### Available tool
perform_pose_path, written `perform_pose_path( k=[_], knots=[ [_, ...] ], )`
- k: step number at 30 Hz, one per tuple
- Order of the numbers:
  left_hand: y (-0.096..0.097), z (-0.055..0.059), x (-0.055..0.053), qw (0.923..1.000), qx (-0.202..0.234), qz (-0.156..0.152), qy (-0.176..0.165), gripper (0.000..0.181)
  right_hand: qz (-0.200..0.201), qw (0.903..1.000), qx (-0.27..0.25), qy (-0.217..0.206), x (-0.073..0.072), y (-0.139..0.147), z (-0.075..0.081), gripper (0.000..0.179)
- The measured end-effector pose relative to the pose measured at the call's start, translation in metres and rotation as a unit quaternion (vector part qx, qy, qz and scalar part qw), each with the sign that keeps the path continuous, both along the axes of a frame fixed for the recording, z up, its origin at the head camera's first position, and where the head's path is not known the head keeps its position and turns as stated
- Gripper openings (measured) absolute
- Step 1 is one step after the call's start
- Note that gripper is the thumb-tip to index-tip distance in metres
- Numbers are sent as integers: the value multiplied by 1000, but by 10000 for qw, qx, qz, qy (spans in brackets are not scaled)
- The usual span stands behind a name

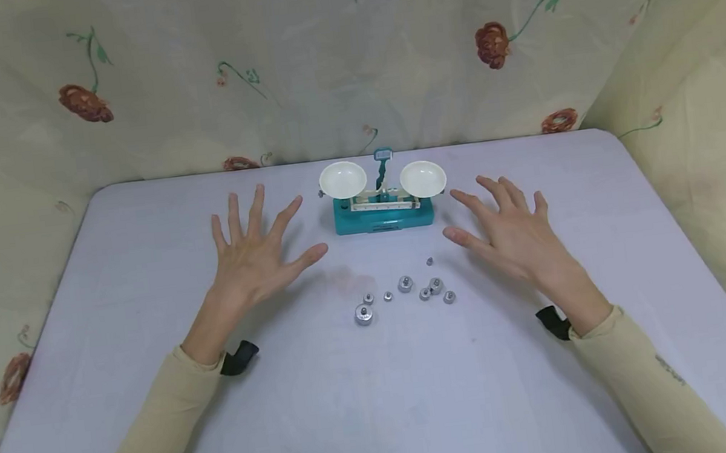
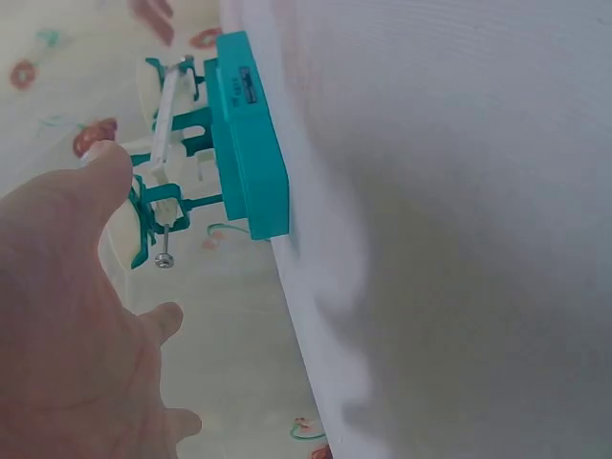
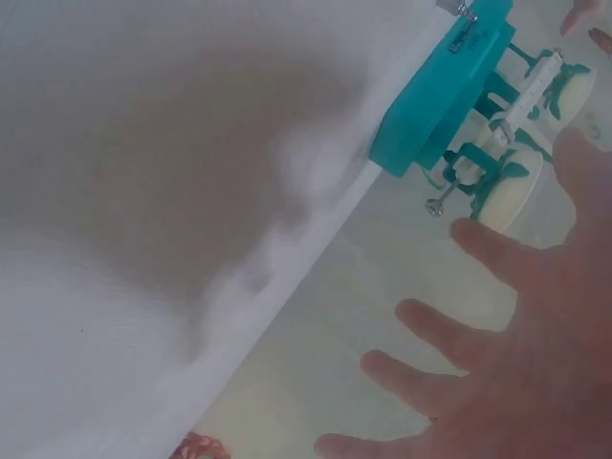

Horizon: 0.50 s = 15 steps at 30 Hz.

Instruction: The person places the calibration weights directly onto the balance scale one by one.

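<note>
A teal balance scale [image 1: 384,218] stands near the back of the table, with a white left pan [image 1: 343,180] and a white right pan [image 1: 423,178]. Its beam dips slightly to the right. In front of it lie several small metal weights, among them a large one [image 1: 363,316] and a tiny one [image 1: 430,261]. To the left of the scale, my left hand [image 1: 249,265] is held over the table with fingers spread, holding nothing. My right hand [image 1: 519,235] mirrors it on the other side, also spread and holding nothing. Both wrist views show the scale beyond the fingers.
A pale cloth covers the table [image 1: 385,418]. Behind it and at both sides hangs a cream curtain [image 1: 345,71] with printed flowers. Black straps [image 1: 240,358] sit at both wrists.
</note>
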<state>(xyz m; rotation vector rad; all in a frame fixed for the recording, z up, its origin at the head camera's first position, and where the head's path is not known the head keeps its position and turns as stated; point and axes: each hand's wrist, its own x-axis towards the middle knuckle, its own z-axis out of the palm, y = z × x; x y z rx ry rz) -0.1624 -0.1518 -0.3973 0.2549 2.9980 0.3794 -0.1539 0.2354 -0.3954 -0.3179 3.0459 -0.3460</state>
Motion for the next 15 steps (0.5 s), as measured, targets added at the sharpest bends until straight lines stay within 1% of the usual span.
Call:
perform_pose_path(
  k=[5, 10, 15],
  knots=[
    [0, -2, -2, 9998, 158, 38, -89, 95, 147, 9999, -61, 1, 1, -5, 0, 76],
    [2, -7, -4, 9989, 437, 104, -121, 98, 189, 9996, -90, -185, 2, -9, -3, 79],
    [7, -10, -4, 9977, 633, 159, -193, 101, 235, 9993, -58, -277, 3, -15, -5, 77]
  ],
)
